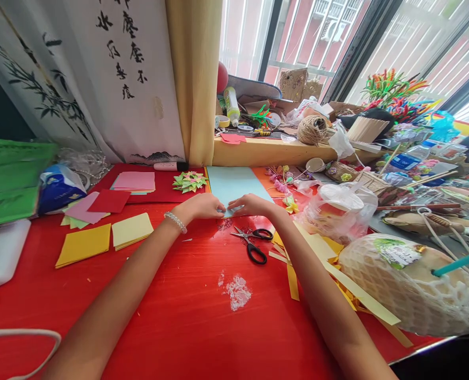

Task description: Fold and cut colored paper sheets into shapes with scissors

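A light blue sheet of paper [236,182] lies at the far middle of the red table, with orange and yellow edges showing beneath it. My left hand [204,206], with a beaded bracelet on its wrist, has its fingers closed at the sheet's near left corner. Close beside it, my right hand [254,205] curls its fingers over the near edge of the same paper. The fingertips are small and partly hidden. Black-handled scissors [254,243] lie spread just in front of the hands. Left of the sheet sits a green and pink folded paper ornament [189,181].
Yellow paper squares [83,245], cream squares [132,230] and pink squares [134,181] lie at left. White scraps [239,293] are scattered in front. Paper strips [348,274], a netted coconut with a straw [408,279] and a plastic-wrapped cup [337,203] crowd the right.
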The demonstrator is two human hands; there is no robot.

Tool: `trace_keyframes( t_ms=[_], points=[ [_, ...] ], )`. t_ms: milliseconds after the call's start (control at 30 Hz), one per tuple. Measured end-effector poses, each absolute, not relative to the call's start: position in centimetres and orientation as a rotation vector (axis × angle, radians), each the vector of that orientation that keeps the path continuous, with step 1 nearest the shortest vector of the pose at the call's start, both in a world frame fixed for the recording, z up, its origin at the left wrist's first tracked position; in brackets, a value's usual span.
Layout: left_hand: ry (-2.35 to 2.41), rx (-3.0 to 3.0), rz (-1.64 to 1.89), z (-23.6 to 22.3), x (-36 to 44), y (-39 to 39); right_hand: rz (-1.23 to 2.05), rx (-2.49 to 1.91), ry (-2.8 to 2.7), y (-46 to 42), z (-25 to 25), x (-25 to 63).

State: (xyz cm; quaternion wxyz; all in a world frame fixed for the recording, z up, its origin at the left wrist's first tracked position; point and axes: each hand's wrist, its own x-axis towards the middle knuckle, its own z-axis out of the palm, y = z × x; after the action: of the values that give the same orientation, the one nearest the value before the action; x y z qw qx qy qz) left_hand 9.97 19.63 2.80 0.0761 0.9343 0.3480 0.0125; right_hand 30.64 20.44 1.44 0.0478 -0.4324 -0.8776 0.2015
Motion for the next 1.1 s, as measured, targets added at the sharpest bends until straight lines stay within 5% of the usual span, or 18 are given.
trace_keyframes(
  t_ms=[633, 1100],
  points=[
    [1.032, 2.835, 0.092, 2.4, 10.3, 19.9, 0.465, -1.394, -2.668, 19.5, 2.3, 29.9],
    [1.193, 2.506, 0.531, 1.4, 9.6, 21.3, 0.118, -1.494, -2.592, 19.9, 1.8, 28.7]
  ],
)
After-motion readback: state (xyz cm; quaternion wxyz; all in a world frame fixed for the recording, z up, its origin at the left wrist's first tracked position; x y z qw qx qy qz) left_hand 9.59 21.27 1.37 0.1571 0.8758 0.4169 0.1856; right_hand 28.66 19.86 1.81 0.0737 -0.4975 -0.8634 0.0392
